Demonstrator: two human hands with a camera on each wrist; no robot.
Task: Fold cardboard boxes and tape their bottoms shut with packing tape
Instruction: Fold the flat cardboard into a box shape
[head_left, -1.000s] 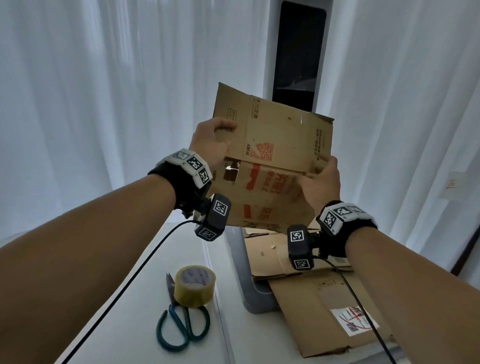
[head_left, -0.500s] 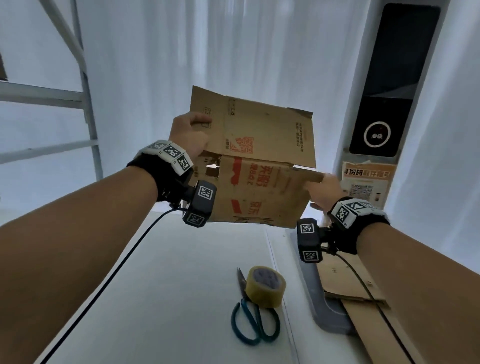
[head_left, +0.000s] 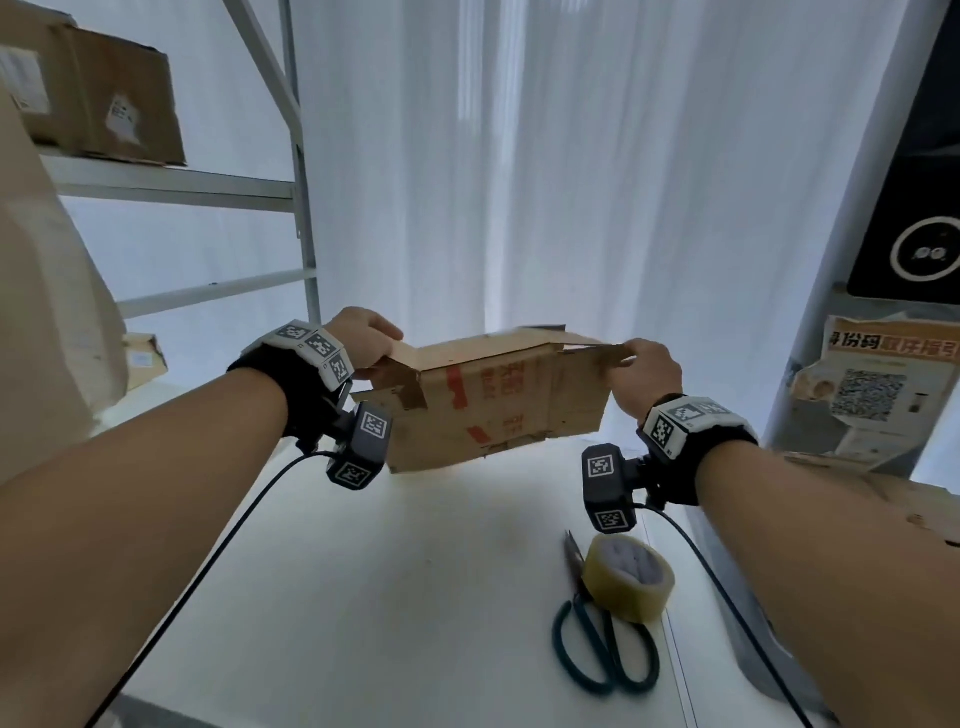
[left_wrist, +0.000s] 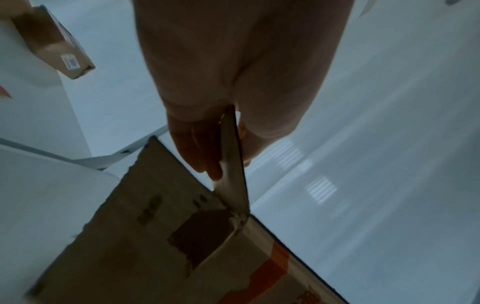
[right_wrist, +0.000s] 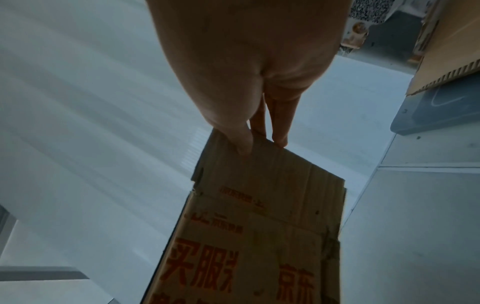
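I hold a flattened brown cardboard box (head_left: 493, 405) with red print in the air above the white table (head_left: 363, 597). My left hand (head_left: 366, 340) pinches its left flap (left_wrist: 233, 156), thumb on one face and fingers on the other. My right hand (head_left: 644, 371) pinches the right flap (right_wrist: 262, 164) at its edge. The box lies nearly level, its printed face towards me. A roll of clear packing tape (head_left: 626, 577) sits on the table at the lower right, on top of green-handled scissors (head_left: 602, 654).
A metal shelf rack (head_left: 301, 156) with brown boxes (head_left: 98, 98) stands at the left. More flat cardboard (head_left: 909, 499) lies at the right by a grey post with a QR poster (head_left: 872, 389). White curtains hang behind.
The box has swung from upright down to nearly level and lower over the table. My view has turned left, bringing the shelf rack in.
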